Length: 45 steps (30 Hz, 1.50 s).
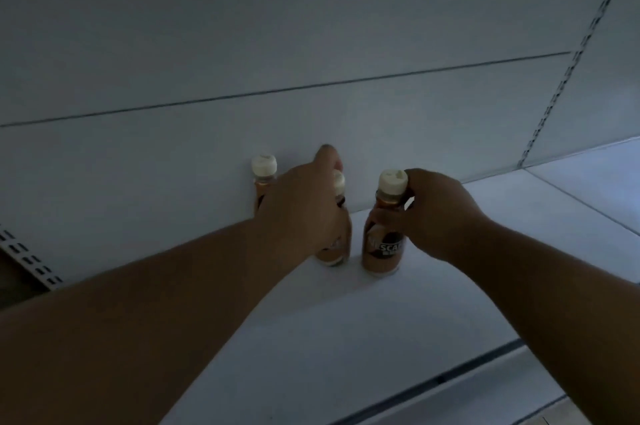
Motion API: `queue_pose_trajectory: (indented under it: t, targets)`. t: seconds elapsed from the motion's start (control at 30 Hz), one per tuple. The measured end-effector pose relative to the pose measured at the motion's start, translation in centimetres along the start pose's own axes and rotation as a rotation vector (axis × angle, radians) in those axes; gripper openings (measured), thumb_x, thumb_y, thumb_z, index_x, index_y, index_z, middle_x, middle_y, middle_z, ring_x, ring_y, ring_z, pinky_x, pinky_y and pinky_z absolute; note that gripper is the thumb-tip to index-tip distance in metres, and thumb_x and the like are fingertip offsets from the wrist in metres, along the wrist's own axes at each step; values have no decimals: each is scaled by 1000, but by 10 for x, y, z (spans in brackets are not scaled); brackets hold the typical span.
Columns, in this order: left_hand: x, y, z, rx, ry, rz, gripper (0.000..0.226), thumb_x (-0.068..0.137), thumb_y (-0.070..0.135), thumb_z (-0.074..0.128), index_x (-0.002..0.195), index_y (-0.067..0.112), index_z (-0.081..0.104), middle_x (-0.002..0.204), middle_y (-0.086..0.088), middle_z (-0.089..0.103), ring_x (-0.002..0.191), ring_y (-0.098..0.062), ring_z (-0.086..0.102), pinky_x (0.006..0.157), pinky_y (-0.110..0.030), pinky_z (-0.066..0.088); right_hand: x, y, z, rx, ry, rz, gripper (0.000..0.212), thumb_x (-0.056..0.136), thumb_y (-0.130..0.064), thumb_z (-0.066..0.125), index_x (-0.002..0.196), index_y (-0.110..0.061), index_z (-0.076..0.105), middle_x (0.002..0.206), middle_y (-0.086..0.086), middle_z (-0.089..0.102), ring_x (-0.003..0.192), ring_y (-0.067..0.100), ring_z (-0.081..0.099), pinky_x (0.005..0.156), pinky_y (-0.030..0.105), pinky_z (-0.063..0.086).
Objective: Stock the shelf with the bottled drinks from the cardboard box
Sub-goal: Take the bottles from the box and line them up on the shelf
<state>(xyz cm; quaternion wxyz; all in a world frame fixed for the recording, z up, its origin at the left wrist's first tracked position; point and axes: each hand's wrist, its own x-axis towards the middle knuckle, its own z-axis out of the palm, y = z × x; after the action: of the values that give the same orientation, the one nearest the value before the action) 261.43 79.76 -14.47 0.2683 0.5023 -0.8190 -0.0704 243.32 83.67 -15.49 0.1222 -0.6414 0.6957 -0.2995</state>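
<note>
Three brown coffee bottles with cream caps stand upright on the white shelf (433,313). Left hand (301,206) has its grip around the middle bottle (337,251). Right hand (440,213) grips the right bottle (382,244) below the cap. Far-left bottle (264,171) stands against the back panel (311,43), partly hidden.

- You work in dim, bluish light; the brightest patch lies on the shelf (571,189) at right.
- Your forearms read as dark, shadowed shapes across the lower frame.
- Soft blur smears the bottle label (382,246).
- Wide-angle distortion slants the slotted upright (568,71) near the right edge.
</note>
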Motion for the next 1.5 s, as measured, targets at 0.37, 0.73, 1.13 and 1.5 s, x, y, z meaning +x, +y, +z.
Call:
queue_pose_trajectory:
  t: [0.37, 0.73, 1.13, 1.5]
  targets:
    - [51, 3, -15, 401, -193, 131, 34, 79, 9, 67, 107, 11, 48, 105, -9, 41, 69, -19, 40, 62, -32, 34, 47, -34, 47, 14, 164, 111, 31, 74, -41, 73, 89, -16, 61, 89, 5, 66, 83, 27, 62, 67, 33, 48]
    - [46, -1, -18, 487, -131, 59, 41, 77, 19, 66, 112, 12, 44, 116, -10, 45, 97, -25, 50, 75, -34, 41, 47, -33, 42, 61, 52, 181, 74, 75, -34, 77, 137, -21, 40, 116, 8, 63, 106, 25, 60, 78, 31, 47]
    - [-57, 116, 36, 66, -115, 412, 40, 81, 27, 59, 119, 19, 49, 118, -1, 46, 104, -20, 47, 85, -31, 43, -112, 3, -93, -427, 303, 37, 51, 85, -31, 62, 132, -19, 44, 116, 7, 58, 105, 26, 54, 87, 42, 48]
    - [-207, 277, 181, -97, -528, 677, 39, 76, 32, 65, 113, 25, 53, 113, 1, 50, 108, -21, 46, 88, -36, 44, -352, 157, -127, -406, 449, 496, 44, 82, -29, 63, 124, -18, 53, 111, 6, 59, 105, 26, 53, 88, 44, 46]
